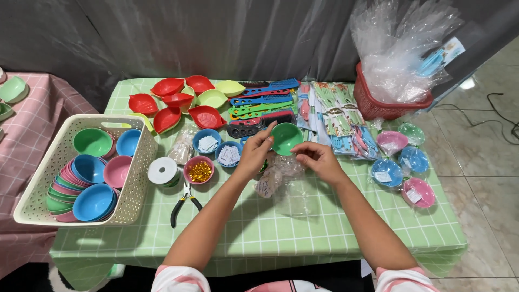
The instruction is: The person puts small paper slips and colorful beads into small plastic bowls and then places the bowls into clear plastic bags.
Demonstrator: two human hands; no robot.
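Green bowl [286, 138] pinched empty in left hand [254, 154] fingers, right hand [319, 158] fingers together, cream basket [40, 186] of stacked bowls [86, 189]

Small green plastic bowl [286, 137], tilted on edge, opening toward camera, above crumpled clear plastic wrap [292, 186] on table

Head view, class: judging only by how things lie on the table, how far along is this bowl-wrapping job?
Done: four wrapped bowls lie at the right edge. In hand: the left hand holds a green bowl, while the right hand pinches clear plastic wrap. Left: many bare bowls fill the white basket.
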